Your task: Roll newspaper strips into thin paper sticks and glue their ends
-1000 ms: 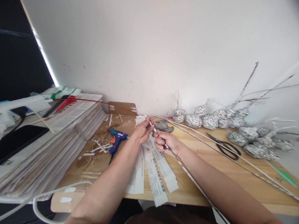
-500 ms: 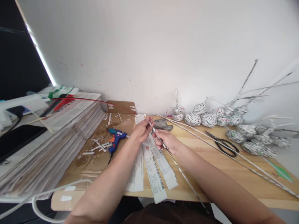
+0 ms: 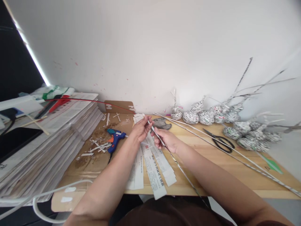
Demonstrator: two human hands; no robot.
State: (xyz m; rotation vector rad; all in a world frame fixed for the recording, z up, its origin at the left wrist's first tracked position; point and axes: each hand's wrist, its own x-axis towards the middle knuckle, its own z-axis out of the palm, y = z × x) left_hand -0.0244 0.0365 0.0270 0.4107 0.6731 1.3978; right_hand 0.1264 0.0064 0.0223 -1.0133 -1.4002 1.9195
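Note:
A long, thin rolled newspaper stick (image 3: pixel 175 159) slants from between my hands down toward the table's front edge. Near its upper end, my left hand (image 3: pixel 141 128) pinches it between thumb and fingers. My right hand (image 3: pixel 165 139) is closed around the same stick a little lower, its fingers curled. Beneath my hands lie flat strips of cut newspaper (image 3: pixel 155 175), fanned toward me. A grey crumpled cloth-like piece (image 3: pixel 162 123) rests just behind my right hand.
A blue glue gun (image 3: pixel 117 139) and paper scraps lie on cardboard at left, beside a tall newspaper stack (image 3: pixel 77 125). On the right are black scissors (image 3: pixel 222 142), two long paper sticks (image 3: pixel 199 133) and several woven paper gourds (image 3: pixel 207 117) along the wall.
The view has shifted slightly, so the table's things appear a little further left and higher. Both hands keep hold of the paper stick, with hardly any change in their positions.

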